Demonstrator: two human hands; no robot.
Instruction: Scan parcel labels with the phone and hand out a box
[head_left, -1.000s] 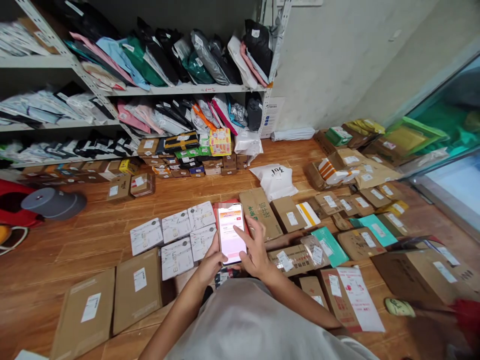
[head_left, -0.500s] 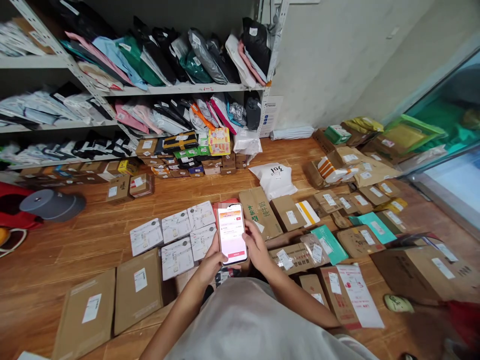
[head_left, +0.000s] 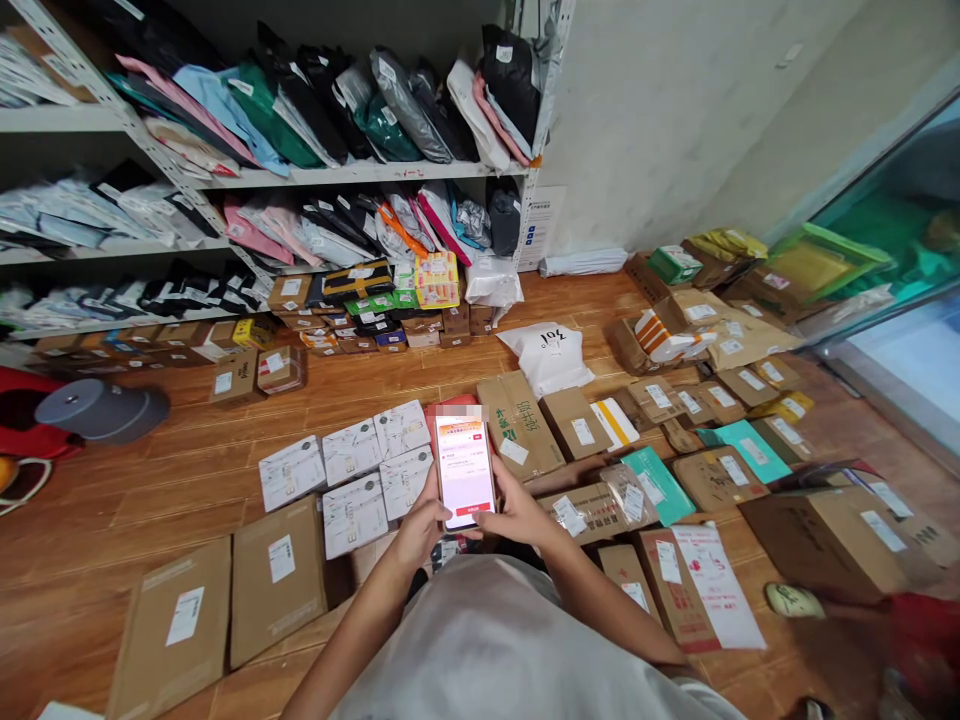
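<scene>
A smartphone [head_left: 465, 465] with a lit white and pink screen is held upright in front of my body. My left hand [head_left: 421, 522] grips its left side, the thumb near the lower left corner. Around the right edge wraps my right hand [head_left: 517, 508], its thumb lying over the bottom of the screen near a red button. Beneath the phone, partly covered by it, lie parcels on the floor. White printed boxes [head_left: 356, 510] are to the left, and a brown carton [head_left: 521, 425] with green print is to the right.
A white metal shelf [head_left: 360, 178] full of bagged parcels stands at the back. Two large cartons [head_left: 277, 580] lie at front left. Several boxes, including a teal parcel [head_left: 750, 450], cover the right floor. A grey bucket [head_left: 105, 408] is at left. Another person's shoe [head_left: 793, 600] shows at right.
My right thumb has moved down from the phone's right edge to the bottom of its screen. The phone stays in both hands. The view has shifted very slightly.
</scene>
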